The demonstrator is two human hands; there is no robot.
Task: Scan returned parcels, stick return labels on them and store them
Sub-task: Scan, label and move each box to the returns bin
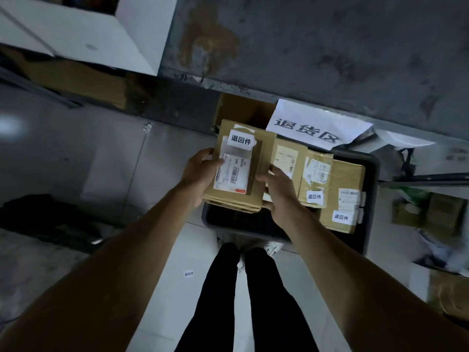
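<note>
While both hands grip it, left (pixel 200 171), right (pixel 279 191), brown parcel (pixel 251 158), white return label (pixel 240 140), over dark bin (pixel 370 199)

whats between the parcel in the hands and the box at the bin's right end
In the head view, two more cardboard parcels lie between the held parcel and the rightmost box.

You have four cardboard parcels at the dark bin (pixel 370 199): one held parcel (pixel 238 174) over its left end and three parcels (pixel 340 199) lying inside it. Count four small white return labels (pixel 240 141): three on parcels, one on the floor left of the bin. One large paper sign (pixel 314 125) sits behind the bin. Two hands (pixel 200 171) hold one parcel.
</note>
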